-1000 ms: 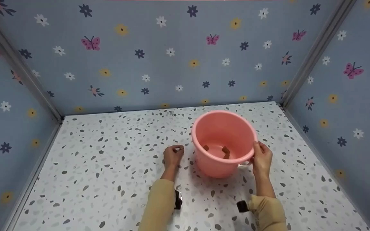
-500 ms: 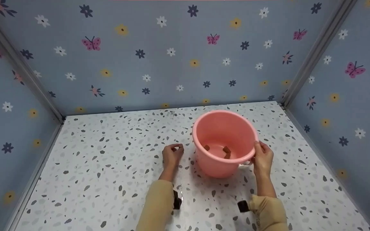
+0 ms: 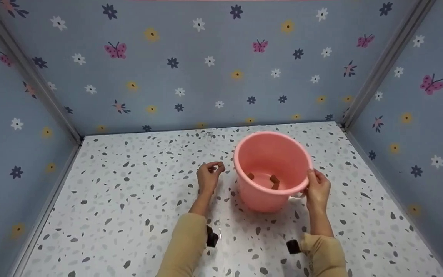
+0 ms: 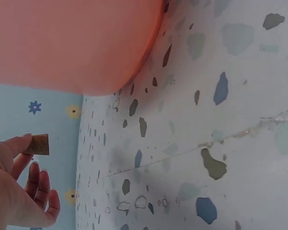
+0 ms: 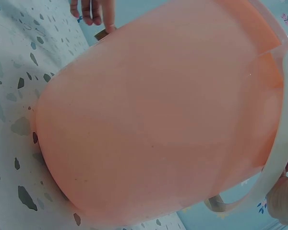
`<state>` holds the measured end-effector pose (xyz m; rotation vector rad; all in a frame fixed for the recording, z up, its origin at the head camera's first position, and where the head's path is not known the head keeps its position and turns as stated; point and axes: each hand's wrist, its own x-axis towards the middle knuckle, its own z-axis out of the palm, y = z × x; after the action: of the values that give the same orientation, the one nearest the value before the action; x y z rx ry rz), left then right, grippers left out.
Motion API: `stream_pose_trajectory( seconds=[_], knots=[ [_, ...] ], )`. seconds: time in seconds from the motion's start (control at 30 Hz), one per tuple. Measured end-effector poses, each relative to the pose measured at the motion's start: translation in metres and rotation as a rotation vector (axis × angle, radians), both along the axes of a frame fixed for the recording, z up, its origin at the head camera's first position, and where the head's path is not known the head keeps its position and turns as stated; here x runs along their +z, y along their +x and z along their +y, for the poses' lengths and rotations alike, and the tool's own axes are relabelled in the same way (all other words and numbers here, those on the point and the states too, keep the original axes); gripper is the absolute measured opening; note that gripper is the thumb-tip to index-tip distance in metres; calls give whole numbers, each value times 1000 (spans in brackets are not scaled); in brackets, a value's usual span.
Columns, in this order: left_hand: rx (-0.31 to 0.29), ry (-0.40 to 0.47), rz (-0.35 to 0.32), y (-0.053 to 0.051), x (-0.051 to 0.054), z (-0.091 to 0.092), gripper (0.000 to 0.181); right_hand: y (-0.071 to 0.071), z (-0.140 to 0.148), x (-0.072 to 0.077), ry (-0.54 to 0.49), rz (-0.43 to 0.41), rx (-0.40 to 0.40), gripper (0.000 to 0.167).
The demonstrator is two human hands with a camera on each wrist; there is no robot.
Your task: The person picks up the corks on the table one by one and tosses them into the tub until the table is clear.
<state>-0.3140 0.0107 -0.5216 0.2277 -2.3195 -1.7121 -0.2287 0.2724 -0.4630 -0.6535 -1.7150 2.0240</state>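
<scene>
Between the thumb and fingertips of my left hand (image 3: 208,179) a small brown cork (image 4: 39,144) is pinched, just left of a pink bucket (image 3: 263,201). The cork is raised above the floor, beside the bucket's outer wall. My right hand (image 3: 317,190) grips the bucket's rim on the right side, thumb on top. The bucket stands upright with its mouth facing me. Several corks (image 3: 274,179) lie on its bottom. In the right wrist view the bucket's wall fills most of the frame, and its white handle (image 5: 284,120) hangs by the right hand.
The white speckled surface (image 3: 137,215) spreads around the bucket. Blue flowered panels (image 3: 206,84) enclose it at the back and both sides, with grey metal strips (image 3: 385,57) in the corners. Black wrist devices (image 3: 293,246) sit near both sleeves.
My left hand has lifted slightly forward and up with the cork, which now shows more clearly at its fingertips. The right hand keeps its grip on the bucket. The head view has shifted slightly.
</scene>
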Motion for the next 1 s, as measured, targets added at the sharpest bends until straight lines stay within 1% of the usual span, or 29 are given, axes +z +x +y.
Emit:
stream_pose_trajectory(
  seconds=[0.13, 0.2, 0.33, 0.43, 0.57, 0.77, 0.9, 1.0],
  knots=[
    [15, -11, 48, 2, 12, -3, 16, 0, -1, 0, -15, 27, 10, 38],
    [18, -15, 84, 3, 18, -4, 16, 1, -2, 0, -19, 37, 13, 37],
    [-1, -25, 164, 4, 33, -8, 17, 1, -2, -1, -25, 32, 1, 35],
    [-34, -23, 215, 7, 43, -9, 18, 1, -2, 0, -24, 23, -7, 36],
    [-76, -7, 266, 10, 57, -10, 20, 1, -2, 0, -15, 28, -1, 39],
    [-124, 4, 327, 18, 81, -8, 21, 1, -2, 1, 3, 14, -4, 37],
    [-177, -6, 362, 26, 97, -3, 22, 1, -2, 1, 15, 3, -7, 36],
    [-229, -15, 363, 33, 107, 2, 22, 2, -1, 1, 21, -9, -4, 36]
  ],
)
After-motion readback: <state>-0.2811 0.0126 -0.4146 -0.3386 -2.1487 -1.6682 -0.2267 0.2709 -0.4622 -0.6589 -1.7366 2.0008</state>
